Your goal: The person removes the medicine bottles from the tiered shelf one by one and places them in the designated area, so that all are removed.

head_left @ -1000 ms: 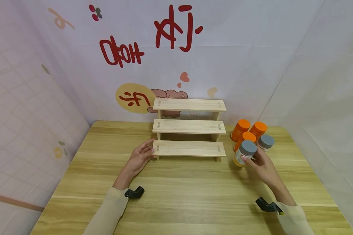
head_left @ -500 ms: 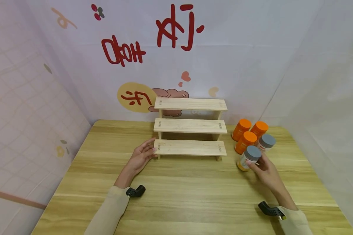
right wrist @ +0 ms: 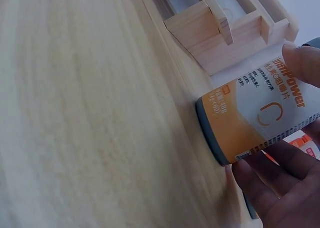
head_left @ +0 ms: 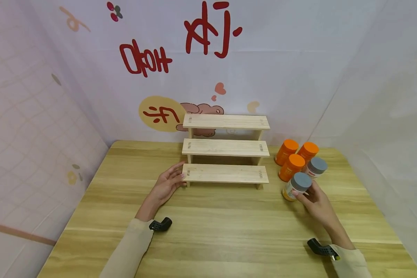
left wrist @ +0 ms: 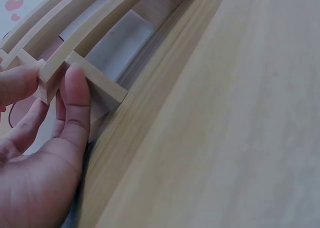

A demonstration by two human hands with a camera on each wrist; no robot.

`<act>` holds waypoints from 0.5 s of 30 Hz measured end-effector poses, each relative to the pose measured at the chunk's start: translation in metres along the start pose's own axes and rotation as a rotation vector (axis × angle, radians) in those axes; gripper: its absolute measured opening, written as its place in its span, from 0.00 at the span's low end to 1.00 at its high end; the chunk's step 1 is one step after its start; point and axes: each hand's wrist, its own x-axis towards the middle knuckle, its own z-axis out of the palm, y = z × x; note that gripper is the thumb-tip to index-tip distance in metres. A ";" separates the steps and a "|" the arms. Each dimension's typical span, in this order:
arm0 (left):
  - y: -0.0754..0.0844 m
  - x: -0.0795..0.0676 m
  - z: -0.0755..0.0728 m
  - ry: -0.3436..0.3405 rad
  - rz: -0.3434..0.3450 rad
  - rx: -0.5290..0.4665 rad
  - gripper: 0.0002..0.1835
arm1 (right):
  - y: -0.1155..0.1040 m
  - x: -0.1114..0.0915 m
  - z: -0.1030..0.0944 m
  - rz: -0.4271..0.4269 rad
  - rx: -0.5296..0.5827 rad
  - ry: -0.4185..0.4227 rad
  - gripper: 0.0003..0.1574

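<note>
A three-tier wooden shelf stands at the back of the table. My left hand holds the left end of its lowest board; in the left wrist view, thumb and fingers pinch that corner. On the right, my right hand grips a grey-capped supplement bottle between thumb and fingers. The right wrist view shows its white and orange label with a large letter C. Whether its base touches the table I cannot tell. Several more bottles stand just behind it.
Orange-capped bottles and another grey-capped bottle cluster right of the shelf. Printed white sheeting rises behind the wooden table and along both sides.
My right hand has moved the grey-capped bottle slightly right and toward me, uncovering more of the orange bottle behind it. My left hand keeps its hold on the shelf.
</note>
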 end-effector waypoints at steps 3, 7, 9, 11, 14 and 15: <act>0.001 0.001 -0.003 -0.013 -0.011 0.013 0.35 | -0.001 0.002 0.000 -0.012 -0.002 -0.004 0.39; 0.004 -0.001 -0.012 -0.035 -0.014 0.041 0.34 | -0.007 0.005 0.001 -0.026 -0.009 -0.019 0.39; 0.006 -0.004 -0.016 -0.039 -0.011 0.053 0.33 | -0.012 0.006 0.000 -0.027 -0.027 -0.026 0.40; 0.010 -0.008 -0.021 -0.032 -0.004 0.073 0.32 | -0.016 0.005 -0.005 -0.028 -0.053 -0.032 0.41; 0.018 -0.017 -0.027 0.002 0.004 0.122 0.33 | -0.023 0.002 -0.014 -0.035 -0.105 -0.022 0.42; 0.022 -0.021 -0.030 0.017 0.011 0.152 0.33 | -0.025 0.000 -0.017 -0.043 -0.120 -0.013 0.43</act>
